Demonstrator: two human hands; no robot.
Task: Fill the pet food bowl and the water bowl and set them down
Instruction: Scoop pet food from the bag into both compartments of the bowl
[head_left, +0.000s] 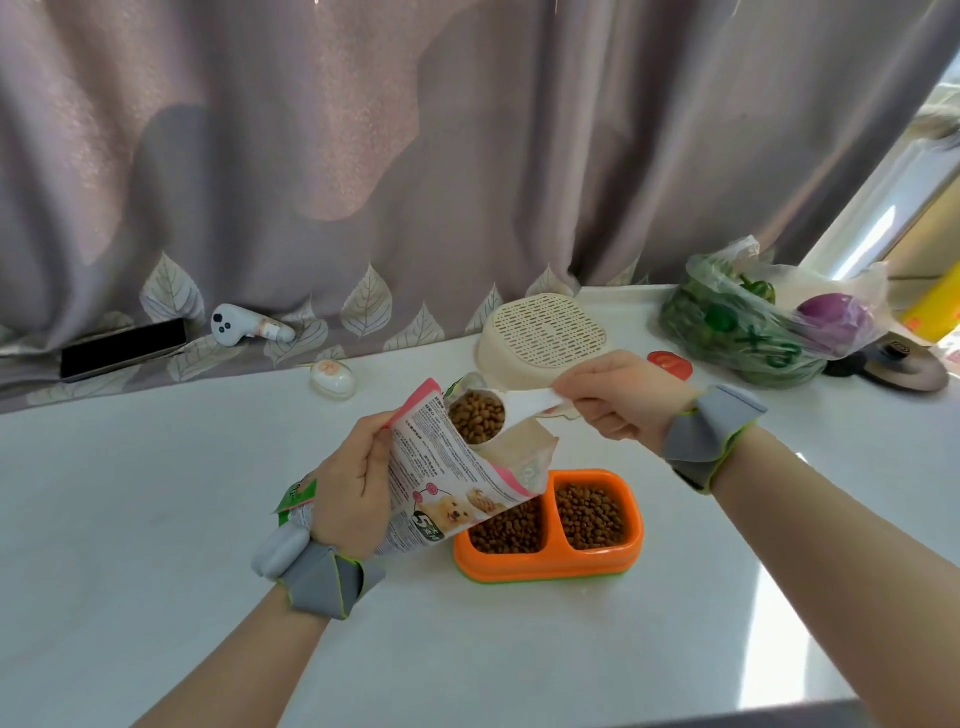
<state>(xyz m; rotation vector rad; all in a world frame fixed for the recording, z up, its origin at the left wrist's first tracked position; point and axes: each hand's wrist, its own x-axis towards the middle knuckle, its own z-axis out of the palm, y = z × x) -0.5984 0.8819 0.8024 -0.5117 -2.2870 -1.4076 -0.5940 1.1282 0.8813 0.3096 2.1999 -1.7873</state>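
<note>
An orange double pet bowl (635, 551) stands on the white counter, and brown kibble lies in both of its compartments. My left hand (353, 483) grips the pink and white pet food bag (447, 467), holding its mouth open just above the bowl's left side. My right hand (618, 397) holds the handle of a white scoop (483, 415) heaped with kibble, level over the bag's opening. The bag hides part of the left compartment.
A beige colander (545, 332) lies upside down behind the bag. A plastic bag of vegetables (753, 322) sits at the back right beside a dark lid (904, 364). A phone (122, 348), a white controller (244, 322) and a small egg-shaped case (333, 378) lie near the curtain.
</note>
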